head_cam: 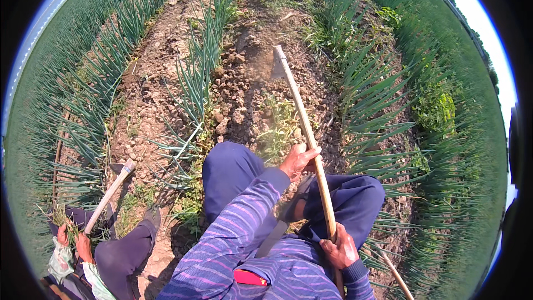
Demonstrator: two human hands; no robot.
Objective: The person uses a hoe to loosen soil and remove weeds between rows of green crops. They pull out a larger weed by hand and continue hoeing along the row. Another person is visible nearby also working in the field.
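A hoe with a long wooden handle [308, 129] slants across the picture in both of my hands. My left hand [297, 161] grips the handle around its middle, in front of my knees. Lower down, close to my right thigh, my right hand [341, 248] is wrapped around the same handle. The metal hoe blade [278, 70] is at the far end, over the loose, crumbly soil [237, 87] between two onion rows. Dust blurs the ground around the blade. Pale green weeds [277, 127] lie on the soil between the blade and my legs.
Onion plants [200, 62] line my left, with another onion row [366, 104] on my right. At lower left, a co-worker's hands [75, 241] hold pulled weeds [62, 218] and a second hoe [110, 193]. A wooden pole [395, 273] lies at lower right.
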